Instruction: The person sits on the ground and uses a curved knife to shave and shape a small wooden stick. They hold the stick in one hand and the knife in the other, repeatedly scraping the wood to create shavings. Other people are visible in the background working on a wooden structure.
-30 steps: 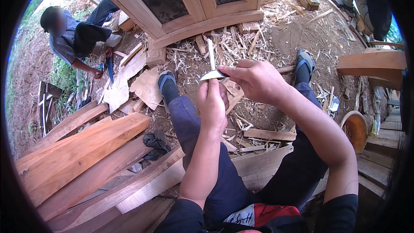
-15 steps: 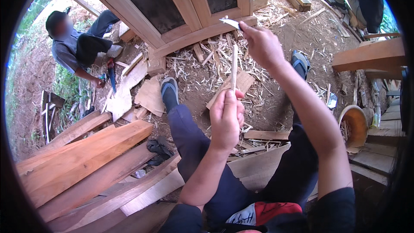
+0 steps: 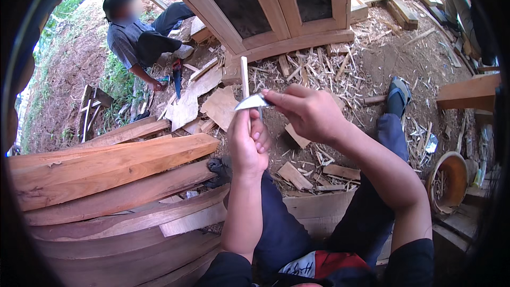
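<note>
A thin pale wooden stick point(image 3: 244, 77) stands nearly upright in my left hand point(image 3: 247, 143), whose fingers are wrapped round its lower part. My right hand point(image 3: 311, 110) grips a knife point(image 3: 253, 102) with a short curved blade. The blade lies across the stick just above my left fingers, pointing left. Most of the knife's handle is hidden inside my right hand. Beyond the hands stands a wooden panel frame point(image 3: 297, 44) with dark panels.
Wood shavings point(image 3: 329, 69) litter the dirt ground. Thick planks point(image 3: 117, 165) are stacked at left. A person point(image 3: 133, 37) sits at the far left, a hand near a saw point(image 3: 177, 77). At right are an orange-brown bucket point(image 3: 447, 183) and a beam point(image 3: 467, 93). Another person stands at far right.
My right hand has brought the knife down and left from near the panel frame onto the stick. My left hand has shifted left with the stick. The whole view has swung left.
</note>
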### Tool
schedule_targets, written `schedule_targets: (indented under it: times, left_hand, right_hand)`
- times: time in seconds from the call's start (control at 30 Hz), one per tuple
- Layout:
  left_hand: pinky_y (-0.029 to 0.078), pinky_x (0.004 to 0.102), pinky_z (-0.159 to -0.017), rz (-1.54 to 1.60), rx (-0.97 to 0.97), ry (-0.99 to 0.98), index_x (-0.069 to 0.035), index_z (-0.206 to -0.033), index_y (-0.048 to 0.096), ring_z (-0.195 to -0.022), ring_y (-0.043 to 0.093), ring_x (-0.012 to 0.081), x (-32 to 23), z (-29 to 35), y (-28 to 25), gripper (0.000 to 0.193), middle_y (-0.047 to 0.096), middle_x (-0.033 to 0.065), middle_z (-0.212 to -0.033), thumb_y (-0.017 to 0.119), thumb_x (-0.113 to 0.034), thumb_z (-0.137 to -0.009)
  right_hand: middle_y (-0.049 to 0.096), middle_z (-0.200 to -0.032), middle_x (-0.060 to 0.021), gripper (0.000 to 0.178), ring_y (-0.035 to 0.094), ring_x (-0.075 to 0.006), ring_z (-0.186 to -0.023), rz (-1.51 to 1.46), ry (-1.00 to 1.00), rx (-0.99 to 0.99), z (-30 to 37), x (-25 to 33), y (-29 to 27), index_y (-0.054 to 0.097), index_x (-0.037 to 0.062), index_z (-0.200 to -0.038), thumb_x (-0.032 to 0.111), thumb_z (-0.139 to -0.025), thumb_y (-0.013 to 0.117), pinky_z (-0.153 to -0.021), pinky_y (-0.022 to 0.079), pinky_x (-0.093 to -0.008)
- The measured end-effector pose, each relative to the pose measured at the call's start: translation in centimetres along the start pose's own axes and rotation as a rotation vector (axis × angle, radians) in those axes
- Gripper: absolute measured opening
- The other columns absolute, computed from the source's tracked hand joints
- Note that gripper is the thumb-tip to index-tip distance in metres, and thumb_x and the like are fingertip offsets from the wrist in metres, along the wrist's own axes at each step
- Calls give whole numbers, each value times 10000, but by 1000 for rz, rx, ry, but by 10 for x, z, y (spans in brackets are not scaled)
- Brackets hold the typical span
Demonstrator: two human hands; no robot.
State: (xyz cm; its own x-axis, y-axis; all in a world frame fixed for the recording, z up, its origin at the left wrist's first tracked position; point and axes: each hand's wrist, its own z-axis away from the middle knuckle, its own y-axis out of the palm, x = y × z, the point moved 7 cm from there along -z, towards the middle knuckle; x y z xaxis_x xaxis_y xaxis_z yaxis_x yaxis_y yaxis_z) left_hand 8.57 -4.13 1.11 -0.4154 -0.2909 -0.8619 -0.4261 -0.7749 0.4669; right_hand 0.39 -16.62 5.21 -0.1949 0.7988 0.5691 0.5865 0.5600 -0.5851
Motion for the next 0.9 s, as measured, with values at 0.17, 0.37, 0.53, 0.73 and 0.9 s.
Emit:
schedule_targets:
  times: [0.17,0.37,0.53,0.73,0.9]
  left_hand:
    - [206,198,-330,-34,46,-29,-125,-824,476,-362,233,37,5,6,2,247,309,-74,-515,379,-263,-1005]
    - [188,197,-335,-4,58,-142,-139,-819,477,-364,211,33,39,8,4,255,294,-82,-515,394,-304,-994]
    - [170,208,-343,-38,63,-100,-128,-823,479,-371,212,32,63,2,4,270,272,-85,-516,398,-313,-1001]
    - [164,222,-345,-3,137,-126,-111,-825,460,-377,206,30,76,-9,24,285,268,-82,-528,384,-302,-1022]
    - [173,218,-346,-92,247,-127,-104,-831,465,-377,220,29,87,-7,39,301,277,-76,-526,382,-318,-1027]
  right_hand:
    - [588,-798,-68,391,635,-274,-618,67,-1,34,14,5,3,620,198,-1231,135,-845,610,-530,530,-393]
    - [592,-839,-70,464,634,-268,-598,141,8,20,32,8,3,608,196,-1258,118,-802,594,-517,533,-384]
    - [622,-884,-87,450,652,-281,-629,196,116,58,39,-6,3,626,197,-1242,140,-797,584,-535,539,-398]
    - [611,-730,-64,348,632,-266,-604,230,249,-19,34,-36,-11,684,205,-1162,138,-823,642,-521,512,-381]
    - [634,-762,-104,321,659,-296,-660,375,410,-171,24,-94,-21,658,203,-1186,157,-876,590,-565,530,-402]
